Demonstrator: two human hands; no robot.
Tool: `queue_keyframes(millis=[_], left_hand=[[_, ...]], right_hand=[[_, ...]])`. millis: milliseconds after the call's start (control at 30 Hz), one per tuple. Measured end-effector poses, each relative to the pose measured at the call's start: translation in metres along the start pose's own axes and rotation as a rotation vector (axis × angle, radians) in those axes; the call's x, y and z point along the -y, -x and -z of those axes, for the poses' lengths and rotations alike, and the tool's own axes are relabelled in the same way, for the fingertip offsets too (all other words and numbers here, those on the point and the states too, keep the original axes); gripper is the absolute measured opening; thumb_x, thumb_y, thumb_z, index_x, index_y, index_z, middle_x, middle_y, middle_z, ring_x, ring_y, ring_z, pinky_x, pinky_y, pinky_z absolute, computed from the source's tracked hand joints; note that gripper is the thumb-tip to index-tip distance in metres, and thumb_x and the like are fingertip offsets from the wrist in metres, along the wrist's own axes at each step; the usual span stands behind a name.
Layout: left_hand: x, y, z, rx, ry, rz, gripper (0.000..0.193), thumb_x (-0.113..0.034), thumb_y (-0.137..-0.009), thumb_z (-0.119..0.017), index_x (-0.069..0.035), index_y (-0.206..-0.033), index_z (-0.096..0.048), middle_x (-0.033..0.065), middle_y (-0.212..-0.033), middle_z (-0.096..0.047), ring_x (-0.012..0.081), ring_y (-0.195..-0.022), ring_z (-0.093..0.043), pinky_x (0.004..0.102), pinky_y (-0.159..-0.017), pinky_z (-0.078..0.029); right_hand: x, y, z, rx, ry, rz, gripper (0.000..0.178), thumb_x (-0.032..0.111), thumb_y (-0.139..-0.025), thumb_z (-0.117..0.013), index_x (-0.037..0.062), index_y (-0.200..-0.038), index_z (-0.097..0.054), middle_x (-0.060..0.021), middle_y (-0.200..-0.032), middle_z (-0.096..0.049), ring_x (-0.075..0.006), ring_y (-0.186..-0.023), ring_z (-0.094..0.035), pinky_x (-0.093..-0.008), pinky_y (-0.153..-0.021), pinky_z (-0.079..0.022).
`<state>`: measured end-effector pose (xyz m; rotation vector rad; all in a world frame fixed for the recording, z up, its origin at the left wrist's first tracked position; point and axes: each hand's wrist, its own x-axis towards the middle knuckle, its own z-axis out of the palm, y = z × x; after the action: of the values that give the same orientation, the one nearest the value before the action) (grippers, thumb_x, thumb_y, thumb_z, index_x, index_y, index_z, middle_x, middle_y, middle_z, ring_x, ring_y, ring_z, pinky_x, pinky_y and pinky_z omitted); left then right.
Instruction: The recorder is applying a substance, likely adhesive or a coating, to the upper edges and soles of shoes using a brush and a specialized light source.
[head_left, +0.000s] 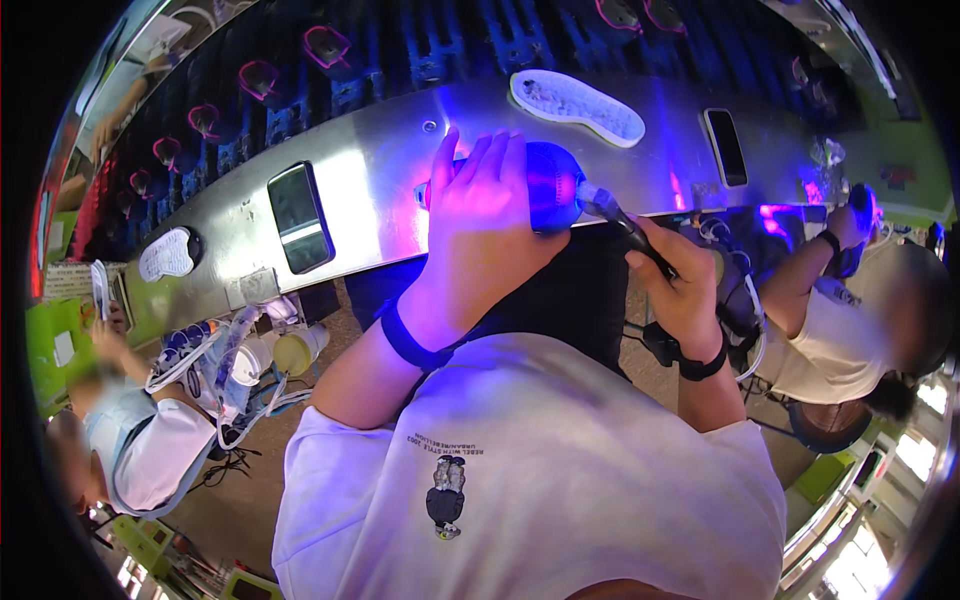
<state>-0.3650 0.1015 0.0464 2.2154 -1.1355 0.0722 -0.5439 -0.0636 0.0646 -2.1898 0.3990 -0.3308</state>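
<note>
My left hand [485, 195] lies over a rounded shoe upper [556, 188] lit blue and holds it at the near edge of the metal bench; its fingers hide much of it. A brush [630, 228] with a dark handle is gripped in my right hand [678, 277]. Its pale bristles [593, 198] touch the right end of the shoe upper. Just beyond, a white shoe sole [577, 107] with a pale green rim rests on the bench.
Phones lie on the metal bench [375, 150], one at left [300, 217], one at right [726, 147]. A white sole [168, 254] sits far left. Beyond runs a dark slatted conveyor [430, 45] carrying several pink-rimmed shoes. Co-workers sit on both sides; tubs [298, 352] and cables stand lower left.
</note>
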Motion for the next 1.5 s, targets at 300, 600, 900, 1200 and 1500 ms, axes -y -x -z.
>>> queue_keyframes(millis=[300,600,900,1200,1500], left_hand=[[0.043,-0.003,0.031,0.239,-0.182,0.065,0.100,-0.028,-0.069,-0.087,-0.004,-0.151,-0.037,0.0212,-0.120,-0.064,0.0375,-0.114,-0.062,0.0473,-0.099,-0.049],[0.057,0.029,0.052,0.323,0.239,0.188,0.109,-0.021,-0.063,-0.092,-0.002,-0.153,-0.033,0.0235,-0.131,-0.060,0.0412,-0.118,-0.062,0.0444,-0.099,-0.053],[0.018,0.027,0.059,0.474,0.683,0.143,0.102,-0.023,-0.071,-0.090,-0.001,-0.153,-0.034,0.0159,-0.140,-0.057,0.0259,-0.126,-0.059,0.0388,-0.106,-0.046],[0.001,0.023,0.052,0.575,0.875,0.242,0.093,-0.019,-0.074,-0.090,-0.001,-0.150,-0.039,0.0107,-0.132,-0.062,0.0206,-0.121,-0.061,0.0373,-0.104,-0.048],[0.010,0.033,0.041,0.594,1.305,0.647,0.071,-0.015,-0.084,-0.082,0.006,-0.141,-0.044,0.0103,-0.125,-0.064,0.0180,-0.114,-0.064,0.0341,-0.100,-0.051]], right_hand=[[-0.012,-0.042,-0.033,0.033,0.018,0.024,0.041,-0.003,-0.091,-0.067,-0.0011,-0.131,-0.063,-0.0051,-0.094,-0.068,-0.0101,-0.080,-0.061,-0.0239,-0.072,-0.049],[-0.002,-0.054,-0.027,0.112,-0.344,-0.187,0.037,0.009,-0.093,-0.071,-0.0024,-0.127,-0.066,-0.0057,-0.098,-0.072,-0.0107,-0.085,-0.064,-0.0272,-0.081,-0.051],[0.012,-0.055,0.013,0.145,-0.310,-0.030,0.037,0.004,-0.090,-0.073,-0.0028,-0.126,-0.067,-0.0088,-0.108,-0.075,-0.0101,-0.095,-0.065,-0.0282,-0.087,-0.052],[-0.009,-0.029,0.022,0.252,-0.482,-0.123,0.036,0.001,-0.091,-0.071,-0.0006,-0.127,-0.067,-0.0045,-0.103,-0.073,-0.0076,-0.087,-0.061,-0.0246,-0.081,-0.050],[-0.025,-0.002,-0.006,0.255,-0.548,-0.235,0.035,0.004,-0.091,-0.072,-0.0001,-0.126,-0.068,-0.0008,-0.094,-0.069,-0.0075,-0.081,-0.059,-0.0246,-0.077,-0.050]])
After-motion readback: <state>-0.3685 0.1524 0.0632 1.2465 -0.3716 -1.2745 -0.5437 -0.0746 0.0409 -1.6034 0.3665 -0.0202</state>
